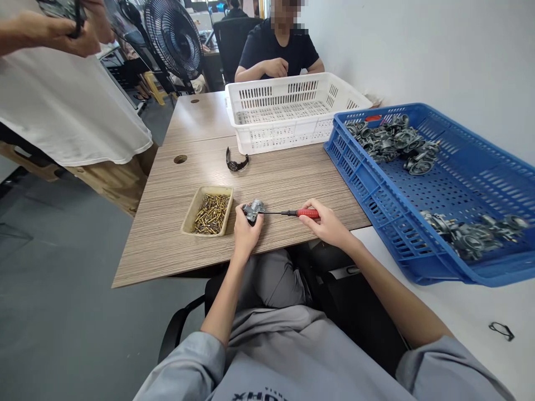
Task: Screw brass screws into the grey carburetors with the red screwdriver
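Observation:
Near the table's front edge, my left hand point(247, 236) is closed around a small grey metal carburetor point(254, 208). My right hand point(328, 223) grips the red handle of a screwdriver point(308, 213). Its dark shaft points left, and the tip meets the carburetor's right side; the exact contact spot is too small to make out. Just left of my left hand stands a cream plastic tub point(186, 223) holding many small brass-coloured parts point(212, 214).
A blue crate point(376, 195) with several carburetors point(393, 139) stands on the right. Behind the table's middle is a white basket point(284, 133); a black wristwatch point(236, 165) lies before it. One person point(280, 47) sits opposite, another point(71, 100) stands left, near a fan point(173, 39).

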Demonstrator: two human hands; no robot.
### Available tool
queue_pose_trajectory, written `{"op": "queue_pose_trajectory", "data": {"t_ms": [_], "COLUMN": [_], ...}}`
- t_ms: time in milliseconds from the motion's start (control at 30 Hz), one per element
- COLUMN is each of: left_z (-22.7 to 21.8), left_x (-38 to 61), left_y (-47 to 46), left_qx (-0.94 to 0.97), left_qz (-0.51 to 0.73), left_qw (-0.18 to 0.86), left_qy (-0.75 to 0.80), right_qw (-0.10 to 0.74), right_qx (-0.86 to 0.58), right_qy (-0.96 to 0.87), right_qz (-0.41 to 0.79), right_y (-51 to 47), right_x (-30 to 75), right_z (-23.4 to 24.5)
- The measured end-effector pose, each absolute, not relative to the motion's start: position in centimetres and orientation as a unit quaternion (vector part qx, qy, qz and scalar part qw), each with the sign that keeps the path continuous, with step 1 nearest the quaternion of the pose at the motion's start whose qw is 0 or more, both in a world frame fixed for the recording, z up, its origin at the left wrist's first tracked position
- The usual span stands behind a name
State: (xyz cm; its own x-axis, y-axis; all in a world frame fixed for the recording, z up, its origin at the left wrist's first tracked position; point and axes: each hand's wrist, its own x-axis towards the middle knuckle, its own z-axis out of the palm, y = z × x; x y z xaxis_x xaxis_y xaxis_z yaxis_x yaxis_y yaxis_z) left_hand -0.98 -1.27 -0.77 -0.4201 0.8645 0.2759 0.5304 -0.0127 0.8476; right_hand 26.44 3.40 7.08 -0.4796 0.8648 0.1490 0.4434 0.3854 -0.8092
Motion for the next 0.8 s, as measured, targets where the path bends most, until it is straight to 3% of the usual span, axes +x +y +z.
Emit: {"op": "queue_pose_trajectory", "data": {"t_ms": [800], "left_z": [-0.71], "left_x": [-1.03], "left_y": [-1.23], "left_qx": [0.511], "left_qz": [0.493], "left_qw": [0.172], "left_qy": [0.683], "right_qw": [0.288], "right_qx": [-0.422], "right_qy": [-0.777], "right_qz": [0.369], "right_y": [3.31], "right_x": [26.49], "right_z": [7.27]}}
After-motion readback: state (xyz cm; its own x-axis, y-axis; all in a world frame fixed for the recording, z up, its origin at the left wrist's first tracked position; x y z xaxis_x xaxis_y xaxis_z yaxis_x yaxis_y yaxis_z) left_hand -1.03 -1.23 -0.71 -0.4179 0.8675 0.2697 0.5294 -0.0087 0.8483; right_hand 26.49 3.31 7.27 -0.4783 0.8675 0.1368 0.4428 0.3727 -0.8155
